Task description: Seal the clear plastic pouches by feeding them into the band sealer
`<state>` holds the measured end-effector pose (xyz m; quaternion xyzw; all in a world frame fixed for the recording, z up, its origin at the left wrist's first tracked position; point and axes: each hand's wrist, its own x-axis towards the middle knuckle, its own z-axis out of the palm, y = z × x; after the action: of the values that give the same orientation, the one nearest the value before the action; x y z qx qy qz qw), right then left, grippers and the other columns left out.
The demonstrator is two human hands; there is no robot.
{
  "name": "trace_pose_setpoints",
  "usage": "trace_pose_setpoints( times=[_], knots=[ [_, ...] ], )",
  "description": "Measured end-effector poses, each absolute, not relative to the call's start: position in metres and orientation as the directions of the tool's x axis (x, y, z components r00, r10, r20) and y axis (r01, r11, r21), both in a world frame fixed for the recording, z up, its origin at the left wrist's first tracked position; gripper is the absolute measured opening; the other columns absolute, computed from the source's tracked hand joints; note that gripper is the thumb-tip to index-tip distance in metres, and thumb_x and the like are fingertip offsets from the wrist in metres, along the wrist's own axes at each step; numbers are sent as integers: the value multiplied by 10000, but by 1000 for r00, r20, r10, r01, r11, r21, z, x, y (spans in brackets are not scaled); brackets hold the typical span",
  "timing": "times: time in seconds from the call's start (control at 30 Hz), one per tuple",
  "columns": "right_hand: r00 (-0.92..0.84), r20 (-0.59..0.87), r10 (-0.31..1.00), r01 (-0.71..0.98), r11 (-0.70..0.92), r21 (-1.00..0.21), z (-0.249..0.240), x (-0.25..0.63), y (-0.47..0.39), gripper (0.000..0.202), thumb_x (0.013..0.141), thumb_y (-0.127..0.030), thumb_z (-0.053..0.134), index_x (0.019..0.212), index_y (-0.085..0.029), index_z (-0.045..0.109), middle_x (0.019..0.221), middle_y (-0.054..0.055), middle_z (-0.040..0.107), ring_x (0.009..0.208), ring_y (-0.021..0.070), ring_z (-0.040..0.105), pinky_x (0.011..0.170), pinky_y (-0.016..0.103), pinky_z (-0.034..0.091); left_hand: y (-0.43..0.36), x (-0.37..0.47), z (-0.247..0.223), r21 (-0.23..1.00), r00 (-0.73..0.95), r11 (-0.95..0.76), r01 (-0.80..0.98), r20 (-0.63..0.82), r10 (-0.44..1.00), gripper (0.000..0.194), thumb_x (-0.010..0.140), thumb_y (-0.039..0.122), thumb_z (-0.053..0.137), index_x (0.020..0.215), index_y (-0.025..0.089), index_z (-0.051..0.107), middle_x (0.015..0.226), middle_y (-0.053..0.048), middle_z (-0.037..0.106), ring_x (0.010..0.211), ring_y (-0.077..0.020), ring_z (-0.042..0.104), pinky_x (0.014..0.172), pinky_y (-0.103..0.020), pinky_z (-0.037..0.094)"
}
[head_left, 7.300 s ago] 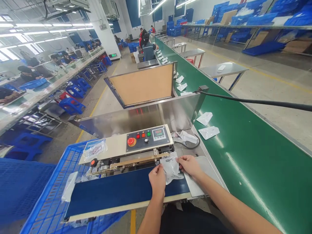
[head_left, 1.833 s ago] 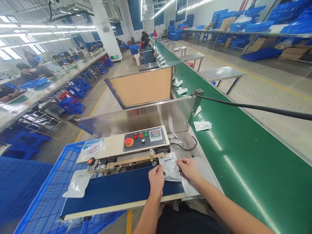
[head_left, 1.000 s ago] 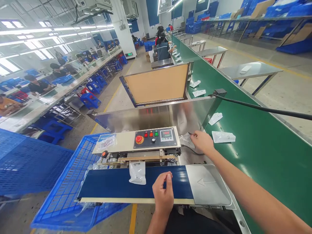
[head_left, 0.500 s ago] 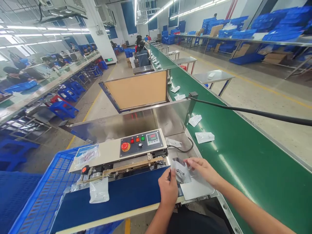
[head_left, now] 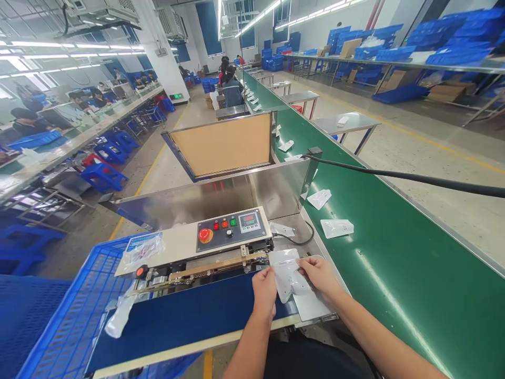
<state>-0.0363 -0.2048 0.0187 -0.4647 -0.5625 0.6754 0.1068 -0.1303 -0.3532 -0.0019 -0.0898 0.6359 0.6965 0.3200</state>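
Note:
A white plastic pouch (head_left: 290, 276) hangs between my two hands at the right, infeed end of a band sealing machine (head_left: 189, 237). My left hand (head_left: 264, 289) pinches the pouch's left edge. On the opposite edge, my right hand (head_left: 319, 273) grips it near the top. The pouch's upper edge is close to the machine's sealing band. Below lies the blue conveyor belt (head_left: 189, 316), and a grey metal plate (head_left: 315, 305) sits under my right hand. Another pouch (head_left: 120, 316) tilts off the belt's left end.
A green conveyor (head_left: 394, 273) runs along the right with several pouches, including one flat pouch (head_left: 337, 228). A blue crate (head_left: 59, 316) stands at the left. A black cable (head_left: 394, 173) crosses above the green conveyor. Steel panels (head_left: 221, 189) rise behind the machine.
The pouch in my hands has turned from its printed side to a plain white side and moved up against the band's entry. The other pouch has travelled left to the belt's end.

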Motion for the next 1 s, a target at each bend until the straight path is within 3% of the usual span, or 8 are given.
trace_pose_setpoints(
  times=[0.23, 0.4, 0.53, 0.63, 0.7, 0.77, 0.9, 1.0],
  knots=[
    [-591, -554, 586, 404, -380, -832, 9, -76, -225, 301, 741, -428, 839, 646, -191, 681, 607, 40, 690, 540, 135, 605, 526, 234, 495, -376, -152, -4, 839, -817, -35, -543, -518, 253, 568, 592, 612, 950, 801, 95, 840, 703, -88, 749, 620, -194, 655, 580, -281, 492],
    [-677, -573, 462, 463, -337, -820, -8, -90, -214, 371, 829, -523, 807, 759, -164, 742, 803, 113, 774, 649, 179, 692, 578, 272, 559, -414, -165, 1, 881, -870, -41, -471, -457, 183, 591, 643, 654, 934, 828, 101, 839, 760, -94, 777, 707, -233, 710, 618, -295, 522],
    [-585, -381, 716, 600, 66, -798, -26, -104, -146, 351, 952, -481, 653, 996, -161, 789, 995, 143, 800, 849, 244, 746, 705, 314, 566, -453, -163, 6, 917, -911, -58, -396, -400, -99, 513, 781, 573, 895, 1059, 145, 846, 1052, -145, 834, 1009, -321, 784, 848, -399, 627],
    [-640, -229, 733, 705, 443, -553, -38, -128, -101, 441, 930, -377, 682, 1294, -137, 749, 1246, 193, 761, 1151, 298, 716, 935, 349, 536, -478, -147, 14, 966, -928, 21, -258, -242, -282, 494, 898, 583, 794, 1162, 167, 825, 1194, -171, 814, 1112, -328, 778, 970, -451, 631],
    [-705, -244, 666, 695, 580, -425, -42, -145, -88, 435, 921, -350, 691, 1292, -131, 753, 1301, 210, 736, 1215, 310, 691, 970, 351, 510, -485, -134, 19, 978, -949, 56, -203, -183, -255, 536, 923, 627, 748, 1167, 155, 820, 1170, -180, 816, 1063, -327, 793, 941, -451, 652],
    [-736, -276, 619, 675, 631, -382, -39, -156, -84, 298, 938, -320, 650, 1117, -133, 797, 1211, 204, 760, 1161, 307, 707, 927, 337, 502, -484, -123, 22, 985, -974, 62, -161, -149, -171, 561, 925, 650, 736, 1150, 143, 819, 1112, -178, 826, 1002, -319, 808, 896, -433, 671],
    [-736, -219, 641, 669, 639, -379, -4, -150, -86, 248, 964, -316, 555, 904, -174, 749, 995, 149, 775, 981, 273, 720, 763, 302, 458, -462, -110, 28, 990, -998, 138, -17, -24, 51, 474, 979, 597, 695, 1105, 159, 825, 1036, -158, 834, 949, -292, 816, 873, -408, 683],
    [-745, -181, 642, 647, 627, -435, 46, -120, -92, 205, 903, -344, 586, 760, -215, 654, 767, 63, 714, 767, 218, 664, 640, 280, 383, -431, -105, 35, 960, -956, 221, 173, 110, 273, 373, 1041, 502, 629, 1101, 195, 832, 1095, -151, 829, 1019, -283, 802, 925, -413, 671]
  ],
)
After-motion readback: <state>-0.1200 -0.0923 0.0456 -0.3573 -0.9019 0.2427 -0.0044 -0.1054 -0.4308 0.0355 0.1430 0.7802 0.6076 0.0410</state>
